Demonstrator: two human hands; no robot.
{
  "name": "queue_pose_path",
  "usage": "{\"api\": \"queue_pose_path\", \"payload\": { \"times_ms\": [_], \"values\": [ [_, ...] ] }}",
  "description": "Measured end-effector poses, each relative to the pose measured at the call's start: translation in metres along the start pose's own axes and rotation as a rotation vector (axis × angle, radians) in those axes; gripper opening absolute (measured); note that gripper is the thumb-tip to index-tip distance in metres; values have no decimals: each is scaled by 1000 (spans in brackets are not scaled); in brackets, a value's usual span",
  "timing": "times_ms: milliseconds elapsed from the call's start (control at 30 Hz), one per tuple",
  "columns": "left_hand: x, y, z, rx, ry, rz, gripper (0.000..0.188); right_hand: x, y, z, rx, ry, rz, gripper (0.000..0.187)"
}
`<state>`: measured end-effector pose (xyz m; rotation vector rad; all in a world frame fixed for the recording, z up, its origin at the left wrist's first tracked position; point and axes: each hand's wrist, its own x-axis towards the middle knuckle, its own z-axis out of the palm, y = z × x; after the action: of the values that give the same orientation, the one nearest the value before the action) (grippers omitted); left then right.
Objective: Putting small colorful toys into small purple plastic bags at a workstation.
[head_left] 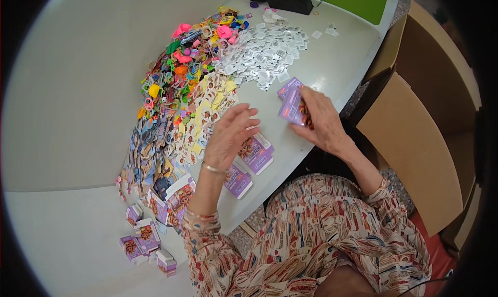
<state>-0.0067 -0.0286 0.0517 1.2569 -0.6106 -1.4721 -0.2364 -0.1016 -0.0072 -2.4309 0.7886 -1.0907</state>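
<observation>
A small purple carton (293, 106) with a picture of brown figures on it is gripped between the thumb and fingers of my right hand (324, 122), over the table near its right edge. Part of another purple carton (289, 84) shows just beyond it; whether the two touch I cannot tell. To the left, my left hand (227, 137) hovers with its fingers apart and nothing in them, a bracelet at the wrist. Below it lie two purple cartons, one (259, 159) beside its fingers and one (238, 183) by the wrist, partly covered by my arm.
Along the table's left run heaps of colourful small toys (181, 56), white packets (267, 48), sticker sheets (207, 108) and blue-grey paper pieces (148, 141). More cartons (179, 198) and small boxes (148, 234) sit lower left. A tape dispenser (290, 3) stands far back; an open cardboard box (410, 146) is right.
</observation>
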Motion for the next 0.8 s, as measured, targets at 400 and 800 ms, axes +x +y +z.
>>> {"api": "queue_pose_path", "payload": {
  "times_ms": [400,800],
  "values": [
    [-100,-30,-53,244,256,162,28,34,20,40,-356,-199,438,76],
    [-121,-80,-87,1606,265,310,112,43,4,47,-617,150,72,79]
  ]
}}
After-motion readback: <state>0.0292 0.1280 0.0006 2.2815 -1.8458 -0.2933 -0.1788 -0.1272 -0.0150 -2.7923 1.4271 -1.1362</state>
